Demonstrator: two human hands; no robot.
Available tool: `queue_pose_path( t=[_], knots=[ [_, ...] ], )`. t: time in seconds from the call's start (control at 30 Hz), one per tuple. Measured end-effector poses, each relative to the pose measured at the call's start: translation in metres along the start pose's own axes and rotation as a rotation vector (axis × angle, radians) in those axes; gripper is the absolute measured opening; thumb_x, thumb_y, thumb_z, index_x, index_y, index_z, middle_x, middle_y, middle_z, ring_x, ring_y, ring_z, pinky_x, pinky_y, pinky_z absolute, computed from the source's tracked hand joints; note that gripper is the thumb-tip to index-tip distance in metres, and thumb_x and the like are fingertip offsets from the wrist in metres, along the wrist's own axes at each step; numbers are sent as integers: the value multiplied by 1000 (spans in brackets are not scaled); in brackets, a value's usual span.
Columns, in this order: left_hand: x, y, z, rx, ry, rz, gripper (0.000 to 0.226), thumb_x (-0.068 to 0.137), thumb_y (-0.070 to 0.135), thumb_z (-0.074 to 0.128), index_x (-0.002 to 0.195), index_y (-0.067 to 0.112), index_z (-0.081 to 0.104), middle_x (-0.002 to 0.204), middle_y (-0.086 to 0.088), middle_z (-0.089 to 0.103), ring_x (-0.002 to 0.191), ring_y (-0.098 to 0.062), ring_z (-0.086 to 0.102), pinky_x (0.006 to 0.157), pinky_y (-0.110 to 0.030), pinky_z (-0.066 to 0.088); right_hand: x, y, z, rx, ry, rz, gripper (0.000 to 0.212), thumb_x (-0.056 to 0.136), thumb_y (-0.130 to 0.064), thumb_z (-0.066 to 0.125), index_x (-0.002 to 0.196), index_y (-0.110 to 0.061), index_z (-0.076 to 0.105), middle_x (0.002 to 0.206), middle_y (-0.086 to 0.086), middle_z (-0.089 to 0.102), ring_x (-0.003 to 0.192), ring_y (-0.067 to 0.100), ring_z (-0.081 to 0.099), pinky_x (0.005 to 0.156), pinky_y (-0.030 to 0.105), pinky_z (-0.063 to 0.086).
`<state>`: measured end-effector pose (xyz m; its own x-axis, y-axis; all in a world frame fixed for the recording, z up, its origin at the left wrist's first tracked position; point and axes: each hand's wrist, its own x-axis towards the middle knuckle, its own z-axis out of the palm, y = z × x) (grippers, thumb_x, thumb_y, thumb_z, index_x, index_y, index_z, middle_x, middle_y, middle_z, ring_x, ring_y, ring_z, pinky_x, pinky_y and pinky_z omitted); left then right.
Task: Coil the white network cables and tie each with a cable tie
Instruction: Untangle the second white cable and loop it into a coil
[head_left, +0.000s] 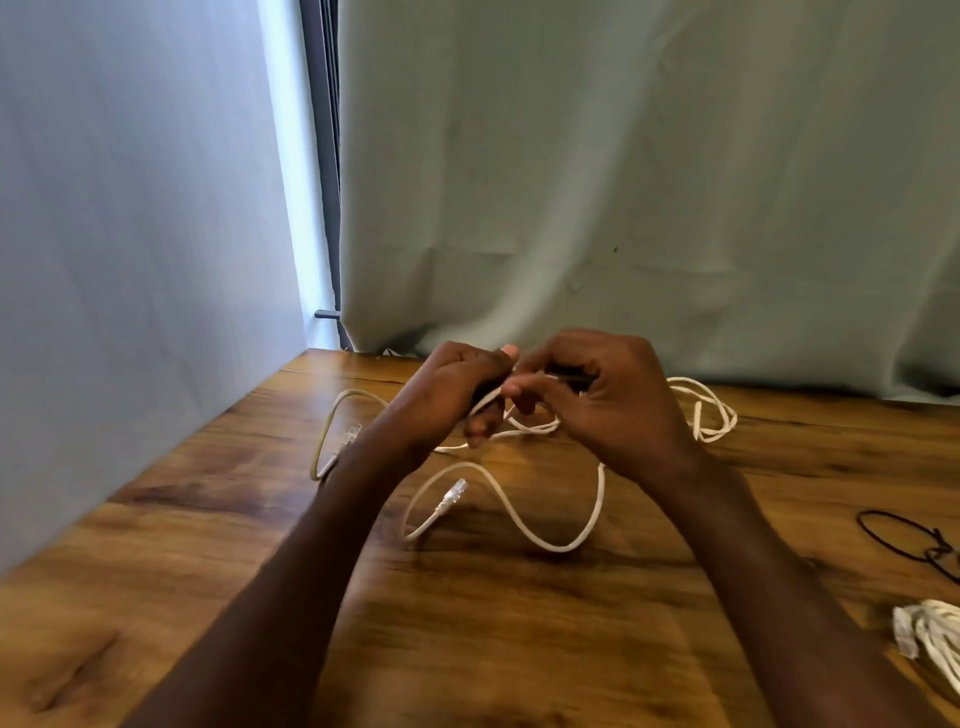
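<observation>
Nearest the person, at the right edge of the wooden table (519, 623), lay a bundle of coiled white cable (932, 631), partly cut off by the frame, with one clear plug facing left. Just beyond it sat a thin black cable tie (893, 532), looped and flat on the wood.

Toward the middle of the table, a loose white network cable (545, 540) ran in open curves. Its long run lay roughly left to right. One clear connector (452, 493) pointed up and to the right, away from the person. A second connector (349, 436) lay farther left, partly behind the left forearm, also pointing up and to the right.

Above the cable, both hands were raised off the table and almost touching. The left hand (452, 395) was curled around a length of the white cable, which passed diagonally through its fingers. The right hand (618, 400) was curled too, its fingertips pinching something dark near the cable; what it held could not be told for certain.

Beyond the right hand, more of the cable formed small tangled loops (711, 410) on the table. A pale curtain (623, 182) hung behind the far edge.
</observation>
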<state>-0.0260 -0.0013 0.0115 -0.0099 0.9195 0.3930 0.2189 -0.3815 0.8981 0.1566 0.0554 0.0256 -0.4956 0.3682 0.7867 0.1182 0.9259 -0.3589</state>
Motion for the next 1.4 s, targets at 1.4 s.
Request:
queue_pose_path(
  t=[1.4],
  knots=[
    [8,-15,-10,4,41,17,44,115,21,38,84,5,66,55,-8,49,40,-14,40,40,-24,29,2,7,15,-225,105,-27,23,91,-46,73,93,-24,80,81,-11,74,71,6,65,62,37,52]
  ],
)
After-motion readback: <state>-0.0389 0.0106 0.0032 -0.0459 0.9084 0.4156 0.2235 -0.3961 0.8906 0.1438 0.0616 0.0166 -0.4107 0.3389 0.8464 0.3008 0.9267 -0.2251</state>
